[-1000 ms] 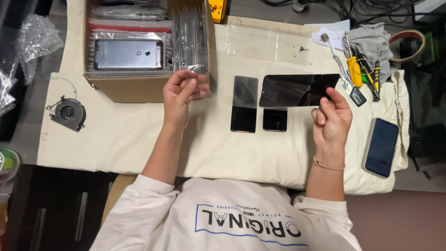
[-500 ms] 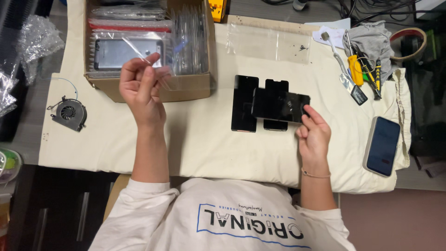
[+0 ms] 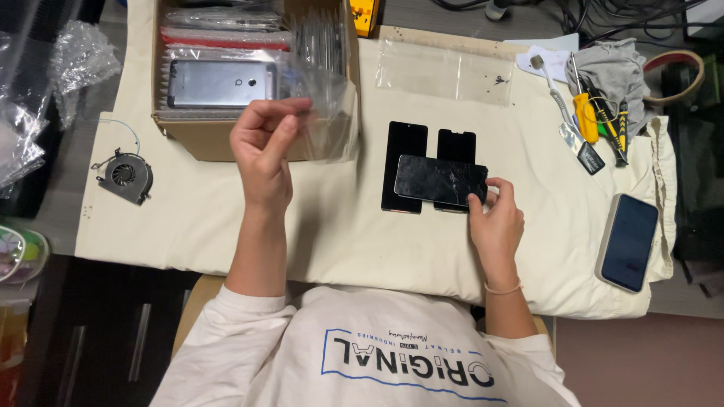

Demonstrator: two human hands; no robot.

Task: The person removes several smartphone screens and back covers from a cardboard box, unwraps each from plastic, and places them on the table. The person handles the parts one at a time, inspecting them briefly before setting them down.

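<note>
Fingers of left hand (image 3: 264, 154): thumb and forefinger pinch the edge of a clear plastic sleeve (image 3: 323, 105), other fingers loosely curled; the sleeve hangs raised in front of the cardboard box (image 3: 188, 139).
- Right hand (image 3: 498, 222): thumb and fingertips grip the right end of a black screen panel (image 3: 440, 179), which looks scuffed or cracked. It is held flat, crosswise over two more dark panels (image 3: 405, 162) lying side by side on the cream cloth (image 3: 339, 234).
- Box at 11 o'clock from the held panel; a silver phone back (image 3: 219, 83) lies in it among more sleeves.
- Small fan (image 3: 124, 175) at 9 o'clock, on the cloth's edge. Screwdrivers (image 3: 592, 117) at 2 o'clock. Phone in pale case (image 3: 628, 241) at 4 o'clock.
- Step, as judged: sleeve and panel each in hand, well apart, not yet brought together.
- Next move calls for the sleeve's mouth to be opened and lined up with the panel's short end. Only one hand is on the limp sleeve, so it may fold shut.
</note>
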